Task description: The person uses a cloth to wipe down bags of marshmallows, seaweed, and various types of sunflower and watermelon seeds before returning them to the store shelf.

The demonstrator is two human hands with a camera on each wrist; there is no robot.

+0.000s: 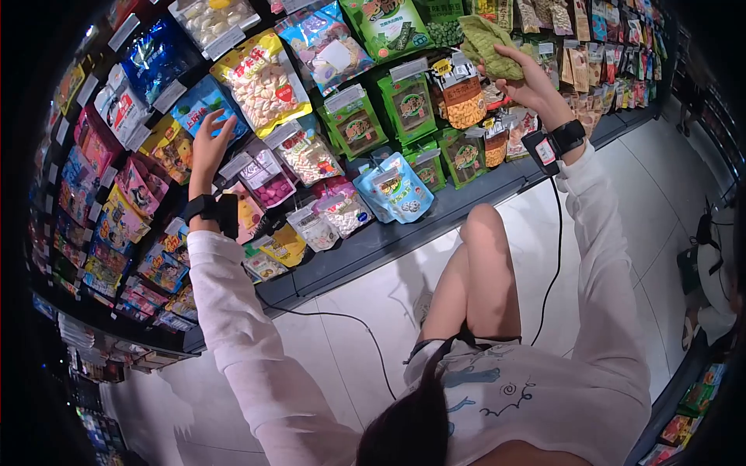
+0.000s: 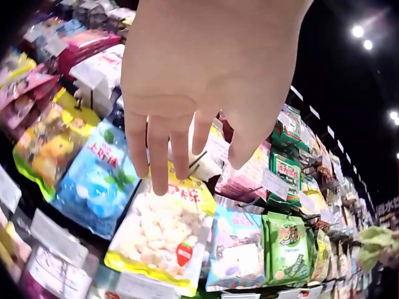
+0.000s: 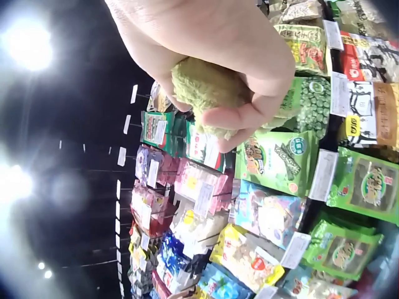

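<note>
My right hand grips a crumpled green cloth, held in front of the upper rows of snack bags at the right. In the right wrist view, thumb and fingers curl round the bunched cloth. My left hand holds nothing and is raised before the left part of the rack, its fingers spread and slightly bent. Nearest to it are a blue candy bag and a yellow-edged bag of pale pink and white sweets. The left wrist view has the fingers overlapping the top of that yellow-edged bag.
Hanging snack bags with white price tags fill the rack. A light-blue pouch hangs low near the dark base ledge. Black cables run down from both wrists. A tiled floor lies below, and another shelf stands behind.
</note>
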